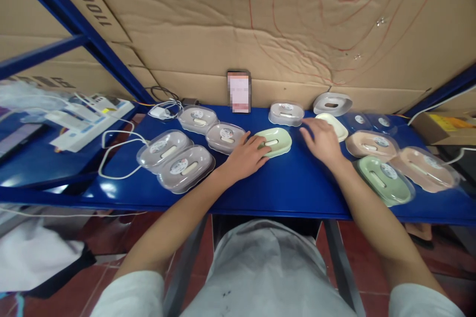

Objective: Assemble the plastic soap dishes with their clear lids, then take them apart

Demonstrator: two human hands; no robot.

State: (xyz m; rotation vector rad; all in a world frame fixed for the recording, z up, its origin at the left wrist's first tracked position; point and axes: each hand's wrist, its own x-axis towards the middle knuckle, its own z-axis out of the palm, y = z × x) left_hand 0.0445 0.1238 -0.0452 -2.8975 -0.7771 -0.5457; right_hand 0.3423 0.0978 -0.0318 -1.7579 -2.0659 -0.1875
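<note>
Near the middle of the blue table, a light green oval soap dish (pixel 283 141) lies without a clear lid, a white bar showing in its slot. My left hand (pixel 250 152) is on its left end, fingers over the rim and thumb on the far-left side. My right hand (pixel 320 137) hovers to the right of the dish, fingers apart with nothing between them. Just behind it is a cream oval piece (pixel 339 129), partly hidden by the hand. A lidded greyish dish (pixel 286 114) stands behind the green one.
Several lidded grey-lilac dishes (pixel 186 168) are at left, near a white cable and power strip (pixel 87 126). At right sit a lidded green dish (pixel 385 181), beige dishes (pixel 372 145) and clear lids (pixel 359 121). A phone (pixel 239 91) leans against the cardboard (pixel 193 25).
</note>
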